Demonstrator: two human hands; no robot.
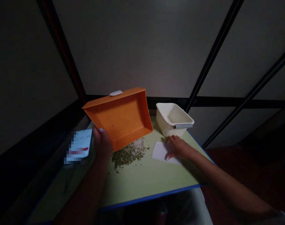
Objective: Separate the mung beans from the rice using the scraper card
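Note:
An orange plastic tray (120, 118) stands tilted up on the green tabletop (147, 178), its open inside facing me and a few dark crumbs clinging to its floor. My left hand (102, 143) grips its lower left corner. Just below the tray's front lip lies a loose pile of dried green-brown herb (128, 154). My right hand (177, 147) rests on a thin white plastic sheet (159, 151), fingers spread, near the front of a white plastic basin (172, 118).
A smartphone (79, 145) with a blurred screen sits just left of my left hand. The table has a blue edge (151, 196). Behind it stand pale wall panels with dark frame bars (214, 53). A dark reddish floor (238, 162) lies to the right.

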